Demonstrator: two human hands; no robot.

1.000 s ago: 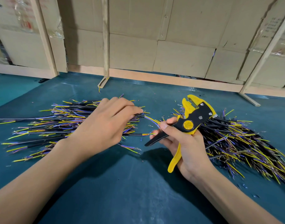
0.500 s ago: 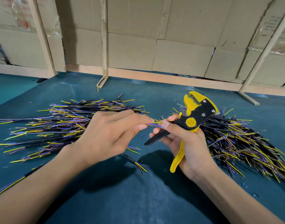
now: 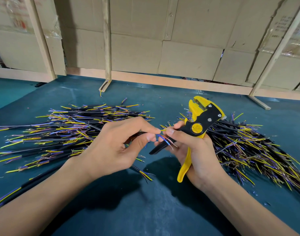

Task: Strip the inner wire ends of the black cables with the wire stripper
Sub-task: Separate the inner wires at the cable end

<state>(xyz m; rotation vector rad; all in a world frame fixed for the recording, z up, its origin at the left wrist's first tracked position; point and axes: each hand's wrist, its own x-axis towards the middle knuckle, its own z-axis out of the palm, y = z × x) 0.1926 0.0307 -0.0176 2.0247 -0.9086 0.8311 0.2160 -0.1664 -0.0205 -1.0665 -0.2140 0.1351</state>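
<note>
The left hand (image 3: 115, 147) has left the pile at the frame's left and now pinches one black cable (image 3: 140, 171) at centre, its coloured wires seemingly fanned against the right hand (image 3: 193, 150), whose grip holds the wire stripper (image 3: 199, 129), ready for stripping.

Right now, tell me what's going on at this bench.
A person is stripping cable ends. The left hand pinches one black cable at its fanned coloured inner wires, and the right hand holds a yellow and black wire stripper while its thumb and forefinger separate the yellow wire. The stripper is not on a wire yet. Cable piles lie left and right on the green table.
</note>
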